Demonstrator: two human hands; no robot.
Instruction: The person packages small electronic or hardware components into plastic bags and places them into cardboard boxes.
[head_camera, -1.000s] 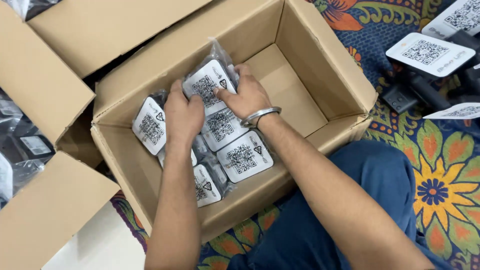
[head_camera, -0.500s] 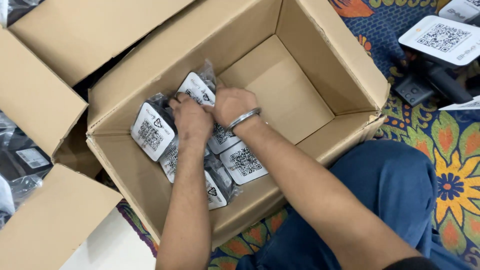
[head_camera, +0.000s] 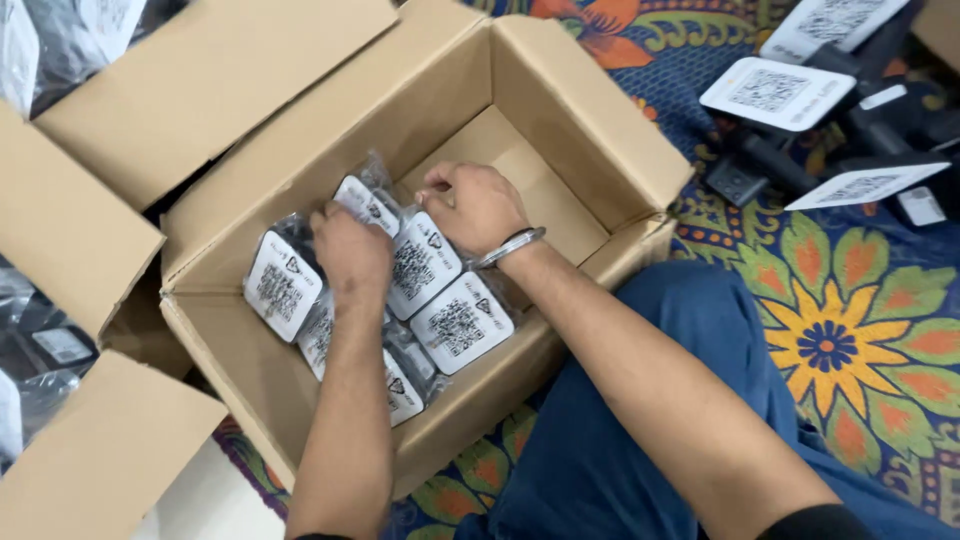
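Fingers (head_camera: 440, 185) of the right hand (head_camera: 480, 205) curl down at twelve o'clock in the big cardboard box (head_camera: 560, 110), pinching a crinkly bag. Left hand (head_camera: 350, 255) presses flat on the small packets (head_camera: 455, 322); they look light, slippery, best held by edges.

Floral rug (head_camera: 850, 330); perhaps packets (head_camera: 780, 92) beyond.

A blue woven floor mat (head_camera: 850, 330) with big yellow, orange and green flowers covers the floor. Light falls soft and even.
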